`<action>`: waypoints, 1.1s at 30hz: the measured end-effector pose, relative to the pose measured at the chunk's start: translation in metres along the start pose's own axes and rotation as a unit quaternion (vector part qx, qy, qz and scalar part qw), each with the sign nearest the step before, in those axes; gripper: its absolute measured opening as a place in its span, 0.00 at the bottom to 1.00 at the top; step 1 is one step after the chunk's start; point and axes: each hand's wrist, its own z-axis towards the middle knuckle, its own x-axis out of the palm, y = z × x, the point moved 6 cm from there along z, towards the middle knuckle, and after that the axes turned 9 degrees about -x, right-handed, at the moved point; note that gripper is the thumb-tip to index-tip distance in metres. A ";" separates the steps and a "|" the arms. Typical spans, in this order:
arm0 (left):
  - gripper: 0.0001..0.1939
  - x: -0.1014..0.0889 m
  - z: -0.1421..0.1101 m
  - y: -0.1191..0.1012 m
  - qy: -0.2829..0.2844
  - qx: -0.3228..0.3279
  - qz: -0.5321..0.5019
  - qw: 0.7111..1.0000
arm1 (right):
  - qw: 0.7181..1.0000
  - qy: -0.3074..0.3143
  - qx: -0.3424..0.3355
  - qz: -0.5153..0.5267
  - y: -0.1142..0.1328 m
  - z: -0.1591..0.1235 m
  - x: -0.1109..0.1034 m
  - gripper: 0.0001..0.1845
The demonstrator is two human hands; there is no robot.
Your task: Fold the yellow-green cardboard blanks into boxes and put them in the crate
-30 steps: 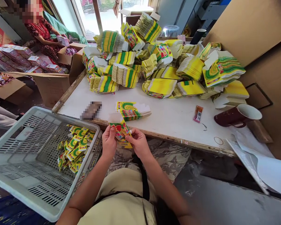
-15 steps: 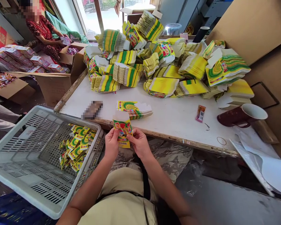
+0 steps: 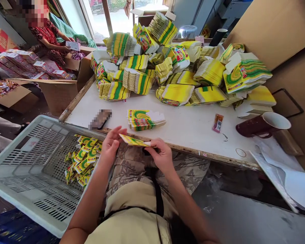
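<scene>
Between thumb and fingers, my right hand [image 3: 162, 154] pinches one end of a flat yellow-green printed carton [image 3: 133, 140], held almost level over my lap at the table's front edge. My left hand [image 3: 113, 142] is at the carton's other end with its fingers spread; whether a fingertip touches it I cannot tell. Just beyond, a small stack of flat cartons [image 3: 143, 120] lies on the white table [image 3: 188, 122]. To my left, a grey plastic crate [image 3: 22, 193] holds a heap of small yellow-green cartons [image 3: 82, 159].
Bundled flat cartons [image 3: 175, 93] are piled along the back of the table. A dark red mug [image 3: 251, 127], a small wrapped packet [image 3: 218, 122] and a rubber band [image 3: 240, 153] lie at right, a phone [image 3: 101, 119] at left. Beyond, a person [image 3: 47, 37] holds a box beside cardboard boxes.
The carton has turned from upright, printed face towards me, to nearly flat and sideways. My left fingers have let go and spread; my right hand has shifted right with the carton's end.
</scene>
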 end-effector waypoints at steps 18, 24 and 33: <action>0.42 0.053 -0.024 0.017 0.093 0.106 0.520 0.843 | 0.891 0.076 0.289 0.343 -0.010 -0.022 0.039 0.23; 0.35 0.060 -0.028 0.023 0.147 0.111 0.551 0.814 | 0.868 0.055 0.335 0.362 -0.021 -0.027 0.042 0.26; 0.38 0.056 -0.025 0.040 0.122 0.108 0.482 0.861 | 0.986 0.165 0.013 0.034 0.000 -0.026 0.035 0.29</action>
